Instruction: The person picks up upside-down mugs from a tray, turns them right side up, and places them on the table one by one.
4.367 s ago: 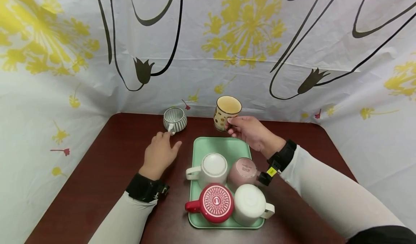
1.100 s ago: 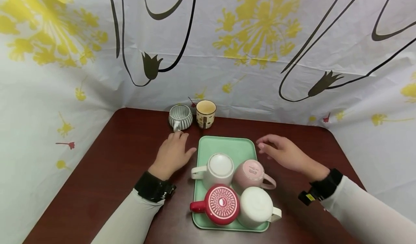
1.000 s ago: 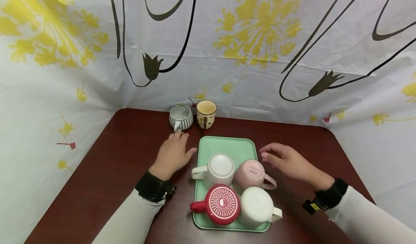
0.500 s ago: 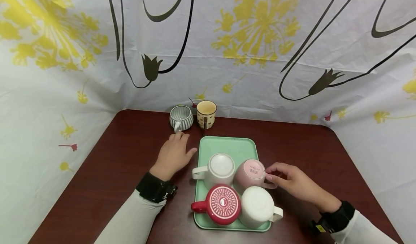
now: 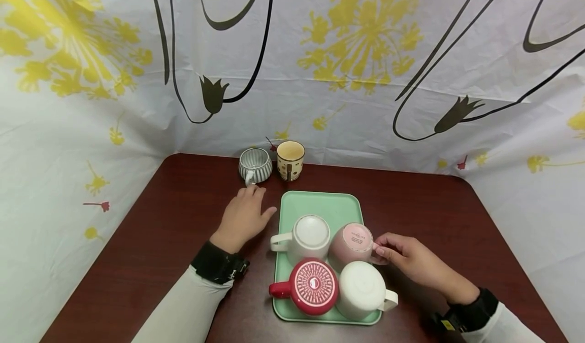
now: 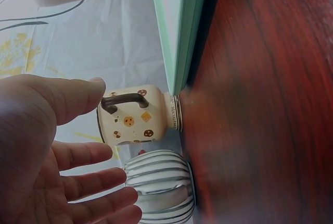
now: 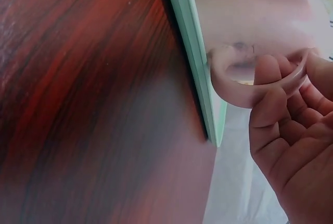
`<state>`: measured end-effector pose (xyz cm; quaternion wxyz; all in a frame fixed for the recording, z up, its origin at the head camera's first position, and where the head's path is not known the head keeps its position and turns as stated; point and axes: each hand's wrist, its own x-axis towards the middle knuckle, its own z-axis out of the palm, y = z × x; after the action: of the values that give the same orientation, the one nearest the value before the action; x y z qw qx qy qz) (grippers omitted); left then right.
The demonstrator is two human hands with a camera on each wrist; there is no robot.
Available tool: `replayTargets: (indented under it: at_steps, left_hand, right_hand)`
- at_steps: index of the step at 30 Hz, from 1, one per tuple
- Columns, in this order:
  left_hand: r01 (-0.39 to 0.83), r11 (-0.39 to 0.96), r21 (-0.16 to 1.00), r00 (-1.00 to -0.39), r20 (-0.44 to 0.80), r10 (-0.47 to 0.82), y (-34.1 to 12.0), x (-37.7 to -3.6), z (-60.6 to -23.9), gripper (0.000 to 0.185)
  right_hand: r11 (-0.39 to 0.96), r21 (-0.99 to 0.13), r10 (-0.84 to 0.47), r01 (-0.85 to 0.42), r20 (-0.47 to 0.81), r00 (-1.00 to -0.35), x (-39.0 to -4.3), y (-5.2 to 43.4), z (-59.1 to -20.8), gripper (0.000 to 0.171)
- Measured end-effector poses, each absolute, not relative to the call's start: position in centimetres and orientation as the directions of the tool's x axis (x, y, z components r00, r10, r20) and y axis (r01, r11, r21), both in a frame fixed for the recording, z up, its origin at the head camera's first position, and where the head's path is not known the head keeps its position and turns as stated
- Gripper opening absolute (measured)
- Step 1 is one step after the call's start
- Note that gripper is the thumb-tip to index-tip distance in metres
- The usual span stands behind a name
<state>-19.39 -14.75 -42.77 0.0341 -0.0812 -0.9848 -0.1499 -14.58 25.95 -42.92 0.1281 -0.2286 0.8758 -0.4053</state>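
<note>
My right hand (image 5: 407, 256) grips the handle of the upside-down pink mug (image 5: 352, 244); in the right wrist view its fingers curl through the pink handle (image 7: 244, 95). That mug sits at the right side of the green tray (image 5: 320, 203). My left hand (image 5: 244, 216) lies relaxed left of the tray, fingertips close to the handle of the grey ribbed cup (image 5: 256, 165). In the left wrist view its thumb and fingers are spread with nothing between them. Beside the ribbed cup stands an upright cream mug (image 5: 290, 160) with brown spots and a dark handle.
Three other mugs stand upside down on the tray: a white one (image 5: 311, 236) at left, a red one (image 5: 313, 287) in front, and a second white one (image 5: 362, 289) at front right. A patterned cloth (image 5: 274, 69) hangs behind the dark wooden table (image 5: 183, 221).
The right hand placed the cream mug beside the ribbed cup, let go, then came back toward the tray and took hold of the pink mug's handle. The left hand stayed nearly still.
</note>
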Motion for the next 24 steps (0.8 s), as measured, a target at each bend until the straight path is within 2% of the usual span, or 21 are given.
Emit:
replayTargets:
  at_steps: [4, 11, 14, 18, 21, 24]
  left_hand:
    - [0.173, 0.943, 0.284, -0.984, 0.091, 0.153, -14.8, -19.4, -42.8, 0.063]
    - [0.174, 0.943, 0.284, -0.984, 0.083, 0.156, -14.8, -19.4, -42.8, 0.064]
    - [0.175, 0.943, 0.283, -0.984, 0.085, 0.157, -14.7, -19.4, -42.8, 0.064]
    - [0.175, 0.943, 0.283, -0.984, 0.089, 0.156, -14.7, -19.4, -42.9, 0.064]
    - [0.175, 0.942, 0.286, -0.984, 0.092, 0.155, -14.7, -19.4, -43.1, 0.063]
    - [0.174, 0.941, 0.290, -0.984, 0.092, 0.154, -14.6, -19.3, -43.1, 0.063]
  right_hand:
    - [0.611, -0.706, -0.491, -0.358, 0.017, -0.871, -14.3, 25.7, -43.1, 0.006]
    - [0.645, -0.626, -0.484, -0.439, 0.111, -0.868, -14.2, 25.3, -43.6, 0.013]
    - [0.634, -0.572, -0.515, -0.520, 0.190, -0.836, -14.3, 25.3, -43.8, 0.015]
    - [0.605, -0.458, -0.563, -0.652, 0.333, -0.756, -14.5, 25.1, -44.1, 0.022]
    - [0.594, -0.413, -0.570, -0.691, 0.390, -0.723, -14.6, 25.2, -44.1, 0.027]
    - [0.602, -0.406, -0.557, -0.688, 0.403, -0.726, -14.7, 25.3, -43.8, 0.027]
